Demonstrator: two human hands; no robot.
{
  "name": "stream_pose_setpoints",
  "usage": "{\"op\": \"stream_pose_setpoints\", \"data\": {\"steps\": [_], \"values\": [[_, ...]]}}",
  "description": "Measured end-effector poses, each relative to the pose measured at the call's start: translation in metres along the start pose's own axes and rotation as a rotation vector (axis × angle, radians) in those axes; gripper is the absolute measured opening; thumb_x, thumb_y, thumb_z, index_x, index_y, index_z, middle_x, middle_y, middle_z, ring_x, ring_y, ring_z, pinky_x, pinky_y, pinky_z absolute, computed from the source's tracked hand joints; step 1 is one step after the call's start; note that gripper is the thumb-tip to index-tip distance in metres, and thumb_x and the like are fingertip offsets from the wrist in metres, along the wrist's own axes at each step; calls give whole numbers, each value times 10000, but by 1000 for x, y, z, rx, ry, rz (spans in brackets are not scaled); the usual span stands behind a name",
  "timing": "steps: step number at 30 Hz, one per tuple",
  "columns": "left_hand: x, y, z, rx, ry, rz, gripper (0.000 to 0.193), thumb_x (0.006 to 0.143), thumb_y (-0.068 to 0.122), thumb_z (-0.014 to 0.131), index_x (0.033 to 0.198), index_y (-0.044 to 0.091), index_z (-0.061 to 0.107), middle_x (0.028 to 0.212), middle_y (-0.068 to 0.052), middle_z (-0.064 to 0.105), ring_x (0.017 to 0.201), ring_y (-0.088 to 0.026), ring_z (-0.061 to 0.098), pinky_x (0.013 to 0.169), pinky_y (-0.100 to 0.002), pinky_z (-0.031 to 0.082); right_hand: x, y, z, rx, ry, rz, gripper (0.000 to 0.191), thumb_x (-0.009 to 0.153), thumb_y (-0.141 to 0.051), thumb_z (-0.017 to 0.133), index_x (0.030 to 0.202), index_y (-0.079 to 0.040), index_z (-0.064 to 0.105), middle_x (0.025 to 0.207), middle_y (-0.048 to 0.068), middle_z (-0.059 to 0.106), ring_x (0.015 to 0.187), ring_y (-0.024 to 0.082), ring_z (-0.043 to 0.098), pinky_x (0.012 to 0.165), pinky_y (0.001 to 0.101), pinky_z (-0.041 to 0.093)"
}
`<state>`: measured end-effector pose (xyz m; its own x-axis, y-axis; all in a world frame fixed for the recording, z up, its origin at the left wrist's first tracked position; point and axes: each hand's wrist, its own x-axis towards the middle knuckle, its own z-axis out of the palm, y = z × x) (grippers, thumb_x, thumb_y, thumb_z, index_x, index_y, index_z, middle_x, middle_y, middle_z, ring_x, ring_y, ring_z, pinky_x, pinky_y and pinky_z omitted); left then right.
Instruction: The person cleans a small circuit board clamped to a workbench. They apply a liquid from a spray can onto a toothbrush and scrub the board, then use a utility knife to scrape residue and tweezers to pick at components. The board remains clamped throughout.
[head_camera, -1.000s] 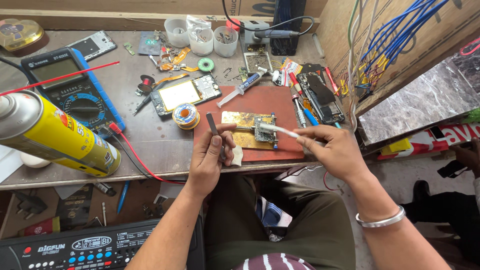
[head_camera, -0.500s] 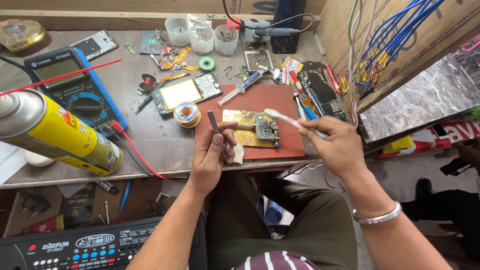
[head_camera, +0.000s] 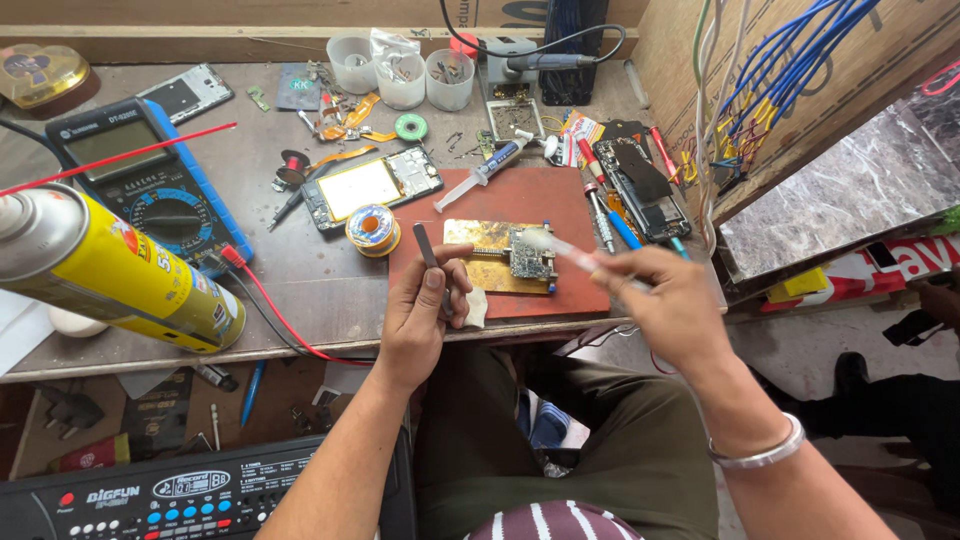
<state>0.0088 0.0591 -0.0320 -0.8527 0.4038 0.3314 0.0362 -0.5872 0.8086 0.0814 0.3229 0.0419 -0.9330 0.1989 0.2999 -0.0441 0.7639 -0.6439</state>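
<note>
A thin white brush-like tool (head_camera: 575, 256) is pinched in the closed fingers of the right hand (head_camera: 670, 300), its blurred tip lying over the small green circuit board (head_camera: 530, 255). The board is seated in a brass-coloured metal holder (head_camera: 480, 255) on a red rubber mat (head_camera: 540, 200). Slim grey metal tweezers (head_camera: 428, 250) are clamped upright in the left hand (head_camera: 420, 315), at the mat's near edge. A solder spool (head_camera: 372, 228) lies just beside the mat.

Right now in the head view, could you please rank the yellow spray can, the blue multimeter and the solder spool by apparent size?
1. Yellow spray can, though it lies nearest the camera, which inflates it.
2. Blue multimeter.
3. Solder spool.
</note>
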Motion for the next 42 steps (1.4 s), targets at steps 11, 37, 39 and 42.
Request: {"op": "stream_pose_setpoints", "data": {"steps": [11, 37, 39, 42], "values": [[-1, -2, 0, -14, -3, 7, 383, 1147, 254, 437, 1392, -19, 548, 1003, -26, 550, 794, -61, 491, 696, -227, 435, 0, -1, -1, -142, 79, 4, 196, 871, -255, 795, 1037, -152, 810, 951, 46, 753, 780, 199, 710, 647, 325, 508], [-1, -1, 0, -13, -17, 1, 384, 1141, 253, 440, 1398, -15, 542, 1006, -25, 555, 808, -64, 496, 700, -230, 439, 39, -9, -35, -327, -231, -284, 169, 880, -281, 758, 1028, -215, 805, 946, 23, 755, 908, 266, 702, 728, 403, 541], [-2, 0, 0, -6, -16, 2, 385, 1141, 254, 439, 1398, -13, 541, 1005, -25, 555, 804, -65, 497, 700, -231, 441, 43, -8, -37, -284, -307, -164, 193, 850, -306, 771, 1024, -234, 811, 934, 20, 762, 883, 245, 715, 722, 392, 546], [-1, -1, 0, -1, -23, 9, 386, 1145, 256, 438, 1400, -14, 543, 1000, -25, 553, 801, -64, 492, 697, -230, 437, 45, -3, -36, -304, -278, -153, 183, 862, -308, 768, 1022, -235, 816, 942, 23, 771, 896, 245, 715, 723, 388, 540]]}}
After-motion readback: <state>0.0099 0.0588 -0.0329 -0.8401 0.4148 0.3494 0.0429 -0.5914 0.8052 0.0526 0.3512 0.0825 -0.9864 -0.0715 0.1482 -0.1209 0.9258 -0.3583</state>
